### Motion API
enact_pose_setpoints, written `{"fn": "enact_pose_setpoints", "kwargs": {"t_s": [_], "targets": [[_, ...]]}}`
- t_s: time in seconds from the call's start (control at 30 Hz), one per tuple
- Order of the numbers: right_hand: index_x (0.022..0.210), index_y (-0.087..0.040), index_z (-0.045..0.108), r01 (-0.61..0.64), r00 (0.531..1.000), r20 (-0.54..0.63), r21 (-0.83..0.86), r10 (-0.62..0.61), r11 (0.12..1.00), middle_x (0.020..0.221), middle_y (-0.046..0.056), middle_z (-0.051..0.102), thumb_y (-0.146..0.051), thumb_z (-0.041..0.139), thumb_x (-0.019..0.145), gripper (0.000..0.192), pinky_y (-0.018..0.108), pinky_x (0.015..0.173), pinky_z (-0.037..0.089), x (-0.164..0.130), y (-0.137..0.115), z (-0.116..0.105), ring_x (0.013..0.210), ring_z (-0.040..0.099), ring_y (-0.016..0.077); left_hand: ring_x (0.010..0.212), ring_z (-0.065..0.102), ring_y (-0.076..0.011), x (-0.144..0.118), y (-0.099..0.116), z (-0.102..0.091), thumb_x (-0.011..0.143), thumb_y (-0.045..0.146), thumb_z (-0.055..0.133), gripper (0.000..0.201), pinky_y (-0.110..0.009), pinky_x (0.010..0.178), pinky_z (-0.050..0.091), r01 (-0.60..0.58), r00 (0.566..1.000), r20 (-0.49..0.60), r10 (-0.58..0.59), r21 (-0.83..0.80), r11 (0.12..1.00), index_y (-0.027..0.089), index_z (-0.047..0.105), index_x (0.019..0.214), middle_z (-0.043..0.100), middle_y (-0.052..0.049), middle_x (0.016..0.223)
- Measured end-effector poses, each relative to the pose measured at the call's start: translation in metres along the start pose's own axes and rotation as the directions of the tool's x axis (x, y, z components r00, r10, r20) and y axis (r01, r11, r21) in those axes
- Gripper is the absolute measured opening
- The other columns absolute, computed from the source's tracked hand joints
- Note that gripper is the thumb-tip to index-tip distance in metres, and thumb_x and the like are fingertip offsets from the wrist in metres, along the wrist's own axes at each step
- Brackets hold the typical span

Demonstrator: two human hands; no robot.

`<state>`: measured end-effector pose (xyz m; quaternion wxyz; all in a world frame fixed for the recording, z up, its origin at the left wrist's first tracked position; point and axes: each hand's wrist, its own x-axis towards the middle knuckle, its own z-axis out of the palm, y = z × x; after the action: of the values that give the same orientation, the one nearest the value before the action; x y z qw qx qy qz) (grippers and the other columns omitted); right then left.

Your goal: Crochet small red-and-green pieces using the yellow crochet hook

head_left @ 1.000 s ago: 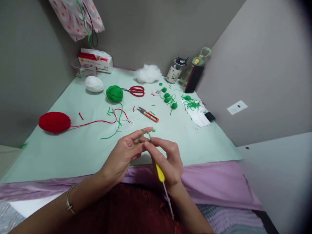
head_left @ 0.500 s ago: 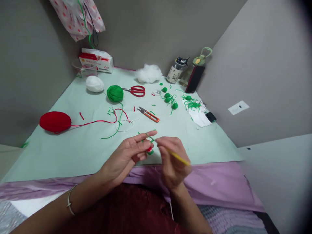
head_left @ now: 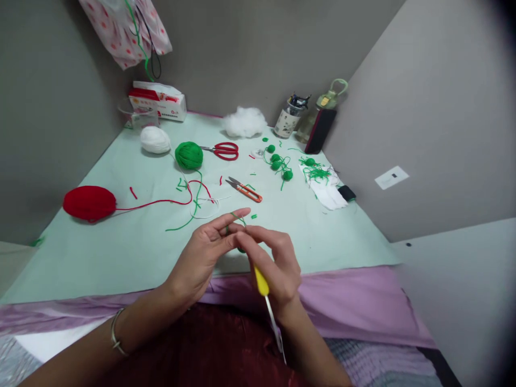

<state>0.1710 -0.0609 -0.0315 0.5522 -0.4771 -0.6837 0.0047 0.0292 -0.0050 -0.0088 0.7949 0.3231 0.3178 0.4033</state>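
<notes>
Across a pale green table (head_left: 121, 252) set into a grey-walled corner, yarn balls, scissors and green snippets are scattered. Near its front edge, green yarn (head_left: 237, 219) is looped over the curled fingers of the left hand (head_left: 201, 258), while a yellow-handled crochet hook (head_left: 263, 285) is pinched in the closed right hand (head_left: 278, 266), its tip hidden between the fingers.
</notes>
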Motion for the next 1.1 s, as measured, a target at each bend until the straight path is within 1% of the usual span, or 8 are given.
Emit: {"fn": "enact_pose_setpoints", "kwargs": {"t_s": [0.07, 0.13, 0.23, 0.3, 0.4, 0.53, 0.77, 1.1], "targets": [[0.127, -0.031, 0.072, -0.011, 1.0, -0.014, -0.004, 0.011, 1.0, 0.115, 0.008, 0.075, -0.009, 0.065, 0.095, 0.04, 0.038, 0.08, 0.063, 0.001, 0.001, -0.004, 0.1, 0.072, 0.0212, 0.085, 0.061, -0.0144, 0.001, 0.002, -0.003, 0.079, 0.028, 0.088, 0.04, -0.026, 0.087, 0.046, 0.093, 0.995, 0.049, -0.091, -0.038, 0.995, 0.023, 0.081, 0.118, 0.073, -0.002, 0.088], [0.117, -0.03, 0.076, -0.121, 0.99, -0.049, 0.141, 0.129, 0.983, 0.1, 0.005, 0.076, -0.009, 0.062, 0.096, 0.032, 0.036, 0.074, 0.061, 0.005, 0.002, -0.01, 0.089, 0.071, 0.0189, 0.083, 0.059, -0.0141, 0.001, 0.004, -0.006, 0.081, 0.029, 0.086, 0.039, -0.025, 0.084, 0.046, 0.149, 0.986, 0.084, -0.147, -0.009, 0.989, 0.02, 0.081, 0.119, 0.071, -0.003, 0.087], [0.1, -0.025, 0.078, -0.297, 0.933, -0.067, 0.418, 0.355, 0.859, 0.082, 0.002, 0.072, -0.015, 0.061, 0.098, 0.02, 0.032, 0.064, 0.056, 0.012, 0.003, -0.015, 0.069, 0.065, 0.0149, 0.076, 0.054, -0.0124, -0.001, 0.005, -0.009, 0.083, 0.024, 0.083, 0.039, -0.024, 0.077, 0.045, 0.031, 0.999, 0.039, -0.034, 0.095, 0.995, 0.024, 0.079, 0.122, 0.065, 0.001, 0.084], [0.095, -0.023, 0.078, -0.356, 0.904, -0.028, 0.507, 0.427, 0.785, 0.079, 0.002, 0.07, -0.019, 0.06, 0.099, 0.018, 0.031, 0.061, 0.054, 0.014, 0.001, -0.014, 0.064, 0.062, 0.0134, 0.075, 0.054, -0.0116, -0.003, 0.004, -0.007, 0.082, 0.022, 0.084, 0.045, -0.024, 0.076, 0.045, -0.084, 0.996, 0.011, 0.084, 0.157, 0.984, 0.028, 0.077, 0.126, 0.064, 0.002, 0.085], [0.102, -0.026, 0.079, -0.3, 0.942, -0.012, 0.425, 0.337, 0.854, 0.087, 0.003, 0.071, -0.015, 0.062, 0.098, 0.021, 0.03, 0.066, 0.056, 0.012, -0.005, -0.006, 0.075, 0.066, 0.0146, 0.078, 0.057, -0.0117, -0.006, 0.0, -0.002, 0.082, 0.023, 0.084, 0.055, -0.025, 0.079, 0.048, -0.147, 0.988, -0.011, 0.152, 0.197, 0.969, 0.03, 0.071, 0.135, 0.065, 0.003, 0.088], [0.113, -0.031, 0.079, -0.219, 0.968, -0.045, 0.319, 0.246, 0.922, 0.099, 0.004, 0.072, -0.009, 0.063, 0.096, 0.031, 0.03, 0.07, 0.058, 0.009, -0.009, 0.002, 0.085, 0.068, 0.0152, 0.08, 0.06, -0.0129, -0.008, -0.002, 0.004, 0.083, 0.024, 0.083, 0.067, -0.027, 0.08, 0.05, -0.066, 0.998, -0.011, 0.068, 0.124, 0.99, 0.022, 0.061, 0.146, 0.067, 0.002, 0.085], [0.102, -0.028, 0.08, -0.383, 0.892, 0.056, 0.62, 0.448, 0.685, 0.084, 0.0, 0.067, -0.022, 0.065, 0.098, 0.016, 0.03, 0.067, 0.052, 0.013, 0.004, 0.003, 0.071, 0.061, 0.0126, 0.083, 0.061, -0.0111, -0.007, 0.004, 0.006, 0.079, 0.022, 0.088, 0.066, -0.024, 0.082, 0.049, -0.005, 1.0, -0.03, 0.006, 0.045, 0.999, 0.021, 0.064, 0.141, 0.07, 0.002, 0.089], [0.092, -0.025, 0.081, -0.442, 0.823, 0.064, 0.695, 0.565, 0.566, 0.083, 0.0, 0.068, -0.025, 0.069, 0.095, 0.013, 0.027, 0.066, 0.051, 0.017, 0.007, -0.006, 0.068, 0.063, 0.0108, 0.08, 0.055, -0.0086, -0.003, 0.009, -0.006, 0.078, 0.022, 0.087, 0.053, -0.019, 0.078, 0.045, 0.115, 0.993, 0.039, -0.113, -0.053, 0.992, 0.017, 0.074, 0.13, 0.064, 0.0, 0.09]]}}
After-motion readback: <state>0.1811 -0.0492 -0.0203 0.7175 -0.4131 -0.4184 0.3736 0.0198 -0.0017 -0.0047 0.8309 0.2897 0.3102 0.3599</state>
